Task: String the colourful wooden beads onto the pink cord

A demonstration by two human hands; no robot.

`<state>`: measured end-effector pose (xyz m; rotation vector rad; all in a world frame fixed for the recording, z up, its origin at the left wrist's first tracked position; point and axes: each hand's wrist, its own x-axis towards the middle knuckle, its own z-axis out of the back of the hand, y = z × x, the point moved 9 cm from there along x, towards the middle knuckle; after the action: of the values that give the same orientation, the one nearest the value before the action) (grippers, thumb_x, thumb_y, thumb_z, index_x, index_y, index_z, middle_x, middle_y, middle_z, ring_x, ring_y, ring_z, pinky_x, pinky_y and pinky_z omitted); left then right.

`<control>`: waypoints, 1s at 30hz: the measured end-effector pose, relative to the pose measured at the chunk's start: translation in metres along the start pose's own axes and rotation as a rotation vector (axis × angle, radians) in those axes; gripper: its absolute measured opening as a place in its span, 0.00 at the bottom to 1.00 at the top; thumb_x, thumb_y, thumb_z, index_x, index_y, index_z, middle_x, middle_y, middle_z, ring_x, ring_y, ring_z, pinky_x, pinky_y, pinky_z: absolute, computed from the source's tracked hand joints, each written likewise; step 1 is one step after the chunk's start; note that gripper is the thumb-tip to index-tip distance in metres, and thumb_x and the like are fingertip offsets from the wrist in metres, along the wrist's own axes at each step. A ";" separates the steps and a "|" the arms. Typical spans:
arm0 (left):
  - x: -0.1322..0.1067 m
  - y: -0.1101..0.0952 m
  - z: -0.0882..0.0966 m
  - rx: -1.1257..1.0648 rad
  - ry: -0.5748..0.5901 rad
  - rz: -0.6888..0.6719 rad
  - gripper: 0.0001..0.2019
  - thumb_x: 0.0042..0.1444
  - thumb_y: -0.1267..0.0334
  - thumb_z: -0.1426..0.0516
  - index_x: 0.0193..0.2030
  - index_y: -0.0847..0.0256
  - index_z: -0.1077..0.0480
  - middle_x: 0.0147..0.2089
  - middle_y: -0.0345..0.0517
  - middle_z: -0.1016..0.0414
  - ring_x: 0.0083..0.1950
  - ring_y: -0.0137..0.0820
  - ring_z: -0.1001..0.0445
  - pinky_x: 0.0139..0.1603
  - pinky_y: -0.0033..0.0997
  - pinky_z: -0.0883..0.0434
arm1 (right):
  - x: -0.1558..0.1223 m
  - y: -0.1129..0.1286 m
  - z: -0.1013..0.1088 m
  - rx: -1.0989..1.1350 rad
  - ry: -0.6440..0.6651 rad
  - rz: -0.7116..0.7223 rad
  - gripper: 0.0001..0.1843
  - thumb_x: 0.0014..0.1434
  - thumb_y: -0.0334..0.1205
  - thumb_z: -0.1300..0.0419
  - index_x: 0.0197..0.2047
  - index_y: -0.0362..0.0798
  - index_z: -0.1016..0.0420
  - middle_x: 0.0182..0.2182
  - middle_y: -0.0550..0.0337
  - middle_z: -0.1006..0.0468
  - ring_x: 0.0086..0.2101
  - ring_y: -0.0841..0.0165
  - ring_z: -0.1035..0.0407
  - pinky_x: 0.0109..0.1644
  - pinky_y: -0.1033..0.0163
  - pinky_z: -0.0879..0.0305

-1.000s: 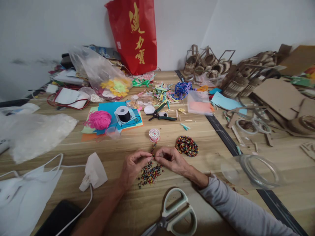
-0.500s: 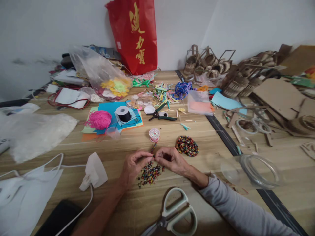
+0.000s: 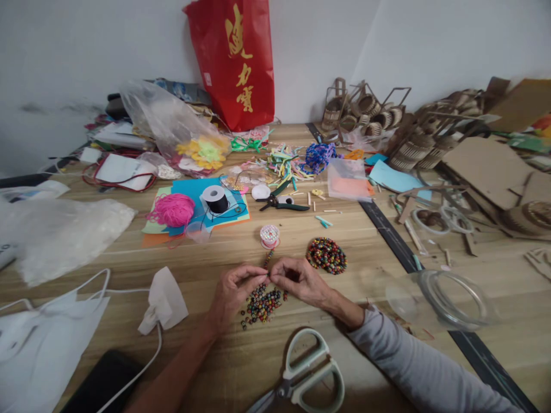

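Both hands meet fingertip to fingertip over the wooden table. Left hand: thumb and forefinger pinched, other fingers curled. Right hand: same pinch. Both close on the near end of the bead strand; too small to tell whether a single bead sits in the pinch. The strand's long axis runs 6 to 12 o'clock, up to the spool. The loose beads lie at 6 o'clock just under the fingertips, equally near both hands. The bead disc is at 1 o'clock of the right hand; the scissors are at 6. Counts: one strand, one spool, one loose pile, one disc, one pair of scissors.
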<state>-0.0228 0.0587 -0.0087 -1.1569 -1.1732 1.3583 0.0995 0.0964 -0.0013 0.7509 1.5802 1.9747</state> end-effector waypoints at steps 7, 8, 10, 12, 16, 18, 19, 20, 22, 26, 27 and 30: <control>-0.001 0.003 -0.001 -0.026 -0.003 0.037 0.07 0.48 0.63 0.37 0.33 0.64 0.23 0.31 0.46 0.17 0.34 0.34 0.20 0.38 0.29 0.25 | 0.001 0.004 0.001 0.000 -0.009 0.013 0.17 0.60 0.49 0.42 0.33 0.42 0.28 0.21 0.63 0.32 0.20 0.77 0.41 0.22 0.72 0.44; -0.001 0.003 -0.001 -0.026 -0.004 0.037 0.07 0.48 0.63 0.37 0.33 0.64 0.23 0.31 0.46 0.17 0.34 0.34 0.20 0.38 0.29 0.25 | 0.001 0.004 0.000 0.001 -0.009 0.013 0.17 0.60 0.49 0.42 0.33 0.42 0.28 0.21 0.63 0.32 0.20 0.77 0.41 0.23 0.72 0.44; -0.001 0.003 -0.001 -0.033 -0.006 0.038 0.07 0.48 0.63 0.37 0.33 0.64 0.23 0.31 0.46 0.17 0.34 0.34 0.20 0.38 0.28 0.25 | 0.001 0.004 0.000 0.001 -0.005 0.013 0.17 0.61 0.49 0.43 0.33 0.42 0.28 0.21 0.63 0.32 0.20 0.77 0.41 0.23 0.71 0.44; -0.001 0.002 -0.001 -0.043 -0.012 0.039 0.07 0.47 0.64 0.37 0.32 0.64 0.23 0.31 0.46 0.17 0.34 0.34 0.20 0.38 0.28 0.25 | 0.001 0.003 0.000 -0.007 -0.005 0.014 0.16 0.61 0.49 0.43 0.33 0.42 0.28 0.21 0.64 0.32 0.20 0.77 0.42 0.23 0.71 0.45; -0.001 0.001 0.000 -0.048 -0.013 0.055 0.07 0.47 0.63 0.37 0.33 0.64 0.23 0.31 0.46 0.17 0.34 0.34 0.20 0.39 0.28 0.24 | 0.001 0.002 0.001 -0.026 -0.004 0.010 0.17 0.61 0.49 0.43 0.34 0.42 0.28 0.22 0.64 0.31 0.20 0.77 0.42 0.23 0.72 0.45; -0.001 0.001 0.000 -0.051 -0.011 0.064 0.08 0.47 0.63 0.36 0.33 0.64 0.23 0.31 0.46 0.17 0.35 0.34 0.19 0.39 0.29 0.24 | 0.001 0.001 0.001 -0.025 -0.003 0.009 0.17 0.61 0.49 0.43 0.34 0.42 0.28 0.22 0.63 0.31 0.20 0.77 0.42 0.23 0.71 0.45; -0.001 0.001 0.000 -0.054 -0.011 0.066 0.08 0.47 0.62 0.36 0.33 0.64 0.23 0.31 0.46 0.17 0.35 0.35 0.19 0.39 0.30 0.24 | 0.000 0.000 0.001 -0.023 -0.004 0.009 0.17 0.61 0.49 0.43 0.34 0.42 0.28 0.22 0.63 0.31 0.20 0.77 0.42 0.23 0.71 0.45; -0.001 0.001 0.000 -0.055 -0.011 0.066 0.08 0.46 0.62 0.36 0.32 0.64 0.23 0.31 0.47 0.17 0.35 0.35 0.19 0.39 0.30 0.24 | 0.001 0.000 0.001 -0.021 -0.004 0.009 0.17 0.61 0.49 0.43 0.34 0.42 0.28 0.22 0.63 0.31 0.20 0.76 0.41 0.23 0.71 0.44; -0.001 0.002 0.000 -0.054 -0.006 0.061 0.08 0.47 0.62 0.36 0.33 0.64 0.23 0.31 0.47 0.17 0.35 0.36 0.19 0.40 0.31 0.24 | 0.001 0.001 0.001 -0.022 -0.006 0.008 0.16 0.61 0.48 0.43 0.34 0.42 0.28 0.22 0.63 0.31 0.20 0.76 0.42 0.23 0.71 0.45; 0.000 0.002 -0.001 -0.057 0.006 0.049 0.08 0.47 0.62 0.36 0.33 0.64 0.23 0.31 0.47 0.17 0.35 0.35 0.19 0.40 0.30 0.24 | 0.001 0.004 0.000 -0.020 -0.005 0.017 0.15 0.61 0.46 0.43 0.33 0.42 0.28 0.22 0.63 0.31 0.20 0.77 0.42 0.23 0.71 0.45; 0.000 0.003 -0.001 -0.055 0.007 0.049 0.08 0.47 0.62 0.36 0.33 0.64 0.23 0.31 0.47 0.17 0.35 0.35 0.19 0.40 0.30 0.24 | 0.001 0.005 0.001 -0.019 -0.007 0.021 0.14 0.61 0.46 0.43 0.33 0.42 0.28 0.22 0.63 0.30 0.20 0.76 0.41 0.23 0.72 0.45; 0.000 0.003 -0.001 -0.049 0.006 0.045 0.07 0.47 0.63 0.36 0.33 0.64 0.23 0.31 0.47 0.17 0.35 0.35 0.19 0.40 0.30 0.24 | 0.001 0.005 0.000 -0.014 -0.005 0.021 0.14 0.61 0.45 0.42 0.33 0.42 0.28 0.22 0.63 0.31 0.20 0.76 0.40 0.23 0.72 0.45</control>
<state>-0.0222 0.0588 -0.0121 -1.2286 -1.1884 1.3657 0.0985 0.0966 0.0037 0.7693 1.5595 1.9956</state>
